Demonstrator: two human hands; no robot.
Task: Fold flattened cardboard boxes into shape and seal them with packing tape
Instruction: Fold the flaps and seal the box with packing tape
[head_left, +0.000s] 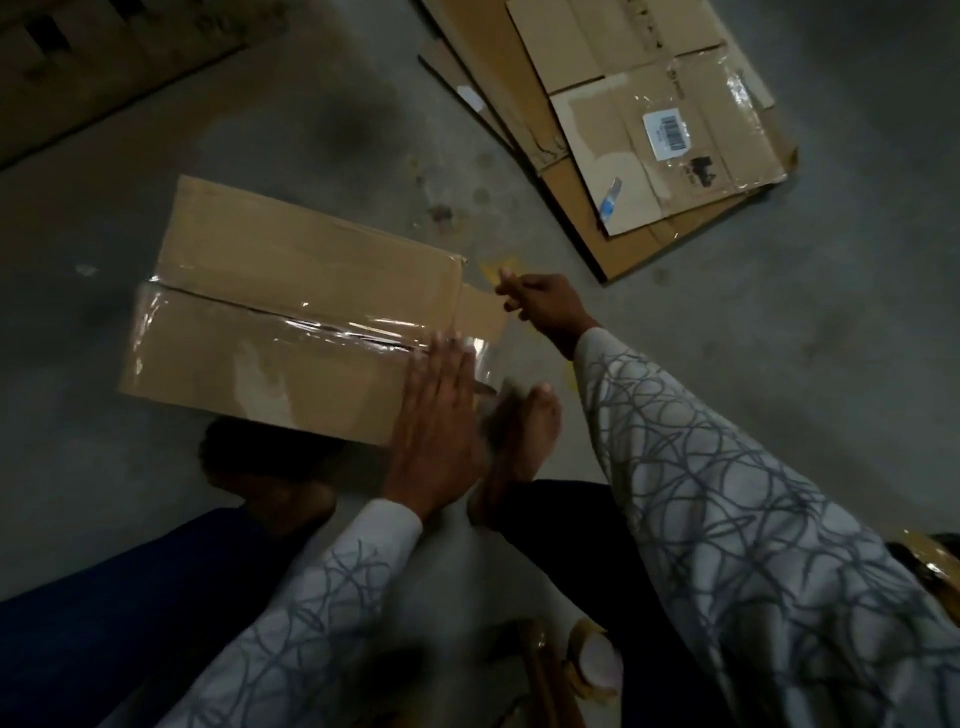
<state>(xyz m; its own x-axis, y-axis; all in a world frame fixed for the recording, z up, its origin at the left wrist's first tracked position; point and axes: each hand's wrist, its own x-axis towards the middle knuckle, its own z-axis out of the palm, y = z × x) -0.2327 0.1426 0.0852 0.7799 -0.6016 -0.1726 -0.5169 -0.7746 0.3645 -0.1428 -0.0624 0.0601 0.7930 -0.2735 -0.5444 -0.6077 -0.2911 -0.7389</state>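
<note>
A stack of flattened cardboard boxes (623, 171) lay on the concrete floor (337, 130) toward the far right, well apart from the work. The topmost sheet carried a white barcode label (666, 132) and patches of old tape. More cardboard (104, 62) sat dim at the far left. Close to the person's lap, at the bottom of the view, rested a tape roll (595, 660), blurred. A bare foot (524, 441) lay just beside the near right corner of the folded cardboard box (249, 270), partly behind the left hand, and the other foot (280, 493) was tucked in shadow beneath the box's near edge.

The box stood on the floor in front of the person, flaps closed, with a strip of clear packing tape (332, 330) running along its centre seam and overhanging the right end. The left hand (441, 415) lay flat on the box's right end, fingers straight and together, pressing beside the tape. The right hand (545, 306), in a patterned sleeve (727, 493), hovered just off the box's far right corner, fingers curled. Whether they pinched anything I cannot tell.
</note>
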